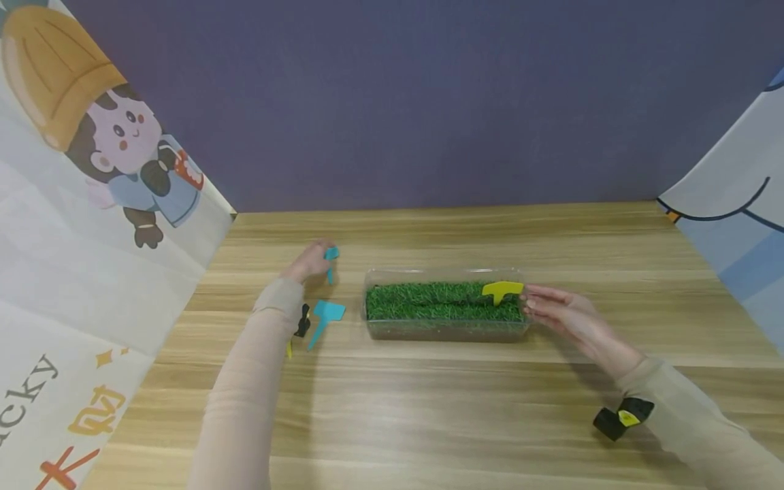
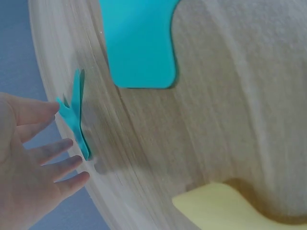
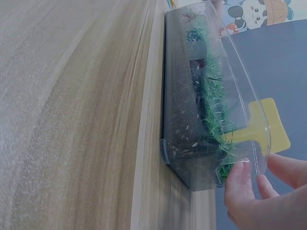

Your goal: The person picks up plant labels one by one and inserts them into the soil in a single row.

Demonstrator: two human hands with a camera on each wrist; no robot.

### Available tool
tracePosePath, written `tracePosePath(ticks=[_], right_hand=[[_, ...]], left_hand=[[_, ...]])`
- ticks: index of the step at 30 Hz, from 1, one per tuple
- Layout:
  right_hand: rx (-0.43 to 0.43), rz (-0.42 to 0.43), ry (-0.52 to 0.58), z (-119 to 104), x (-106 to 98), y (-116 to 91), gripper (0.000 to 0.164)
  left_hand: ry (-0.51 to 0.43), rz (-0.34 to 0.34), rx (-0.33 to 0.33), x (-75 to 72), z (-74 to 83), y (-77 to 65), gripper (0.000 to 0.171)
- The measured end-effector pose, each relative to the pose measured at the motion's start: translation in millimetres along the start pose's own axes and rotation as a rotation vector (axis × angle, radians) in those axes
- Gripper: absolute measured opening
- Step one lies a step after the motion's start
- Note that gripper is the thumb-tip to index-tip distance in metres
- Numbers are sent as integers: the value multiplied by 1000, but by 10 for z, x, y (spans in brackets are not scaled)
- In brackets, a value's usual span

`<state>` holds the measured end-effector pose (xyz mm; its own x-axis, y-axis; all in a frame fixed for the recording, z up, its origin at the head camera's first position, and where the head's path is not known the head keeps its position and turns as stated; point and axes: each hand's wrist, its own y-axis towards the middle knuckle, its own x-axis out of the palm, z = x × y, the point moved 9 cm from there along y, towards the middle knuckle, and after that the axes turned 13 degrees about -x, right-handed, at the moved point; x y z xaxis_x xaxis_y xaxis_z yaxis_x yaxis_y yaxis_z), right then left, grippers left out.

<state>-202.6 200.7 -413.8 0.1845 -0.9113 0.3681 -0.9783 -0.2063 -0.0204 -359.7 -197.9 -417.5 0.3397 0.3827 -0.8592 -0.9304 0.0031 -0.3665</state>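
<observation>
At the left, my left hand (image 1: pixel 311 261) pinches a teal T-shaped plant label (image 2: pixel 76 112) by one end between thumb and forefinger, the other fingers spread. A second teal plant label (image 1: pixel 329 312) lies flat on the table nearer me. Part of a yellow label (image 2: pixel 218 206) shows in the left wrist view. My right hand (image 1: pixel 569 320) holds the right end of a clear plastic planter box (image 1: pixel 447 332), thumb against its end wall. Inside are dark soil and green grass, split by a dark groove. A yellow T-shaped plant label (image 1: pixel 503 290) stands upright near the box's right end.
The box rests mid-table on the wood-grain tabletop (image 1: pixel 416 415). A dark blue wall (image 1: pixel 429 109) rises behind, with printed cartoon panels (image 1: pixel 128 150) at the sides. Black-and-yellow wrist devices (image 1: pixel 623 418) are on both forearms.
</observation>
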Motion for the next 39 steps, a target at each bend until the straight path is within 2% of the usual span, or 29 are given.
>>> tracePosePath(ticks=[6,9,13,17,23,25,29,35,39], right_hand=[[6,2,-16,-5,9,-4,28],[11,5,-21,-7,10,-8,30],[14,9,-16,-3,10,-11,28],[14,7,-13,-1,15,-11,27],[11,5,-6,-2,25,-9,27],[9,4,-7,-2,30,-10,26],[12,6,0,4,36,-11,26],[16,9,-3,14,44,-10,25],[9,4,-2,7,59,-10,25]], left_hand=[[-7,-26,-32,27,-48,33,57],[-10,-42,-47,59,-99,125,57],[-1,-34,-28,88,-143,236,58],[24,-31,-38,61,-101,160,59],[95,2,23,6,-5,30,53],[99,8,23,-11,7,8,51],[100,7,15,-42,3,-14,49],[110,-22,-32,-67,-32,-4,47],[152,-13,-43,-92,-37,31,45]])
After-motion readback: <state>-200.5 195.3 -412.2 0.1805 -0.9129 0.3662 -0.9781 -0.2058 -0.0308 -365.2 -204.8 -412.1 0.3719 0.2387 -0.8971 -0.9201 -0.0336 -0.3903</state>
